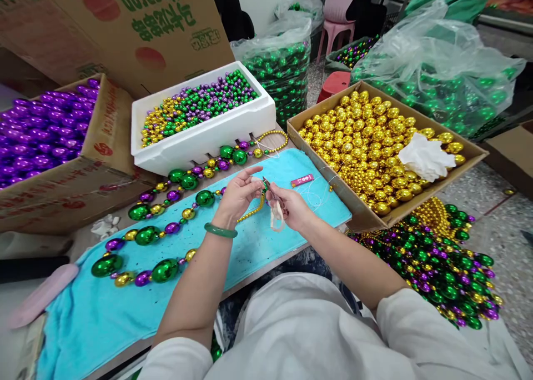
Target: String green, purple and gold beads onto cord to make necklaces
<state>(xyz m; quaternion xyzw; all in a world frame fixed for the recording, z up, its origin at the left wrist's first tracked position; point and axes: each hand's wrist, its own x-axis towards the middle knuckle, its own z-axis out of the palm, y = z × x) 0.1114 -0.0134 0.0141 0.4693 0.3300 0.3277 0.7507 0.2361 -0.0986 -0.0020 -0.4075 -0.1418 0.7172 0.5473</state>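
My left hand (239,195) pinches a small green bead (265,186) at the end of the bead strand, its other fingers spread. Close against it, my right hand (291,205) is closed around small scissors (267,184), whose tip points at that bead. A pale strip (276,215) dangles below the right hand. The necklace of green, purple and gold balls (147,235) loops over the blue towel (258,246), and its gold bead end (254,212) runs beneath my hands. Thin clear thread (318,194) and a small pink packet (302,180) lie to the right.
A white foam box (208,127) of small beads stands behind the towel. Cardboard boxes hold purple balls (41,127) at left and gold balls (353,135) at right. Finished strands (441,263) hang at the lower right. Bagged green beads (278,74) stand behind.
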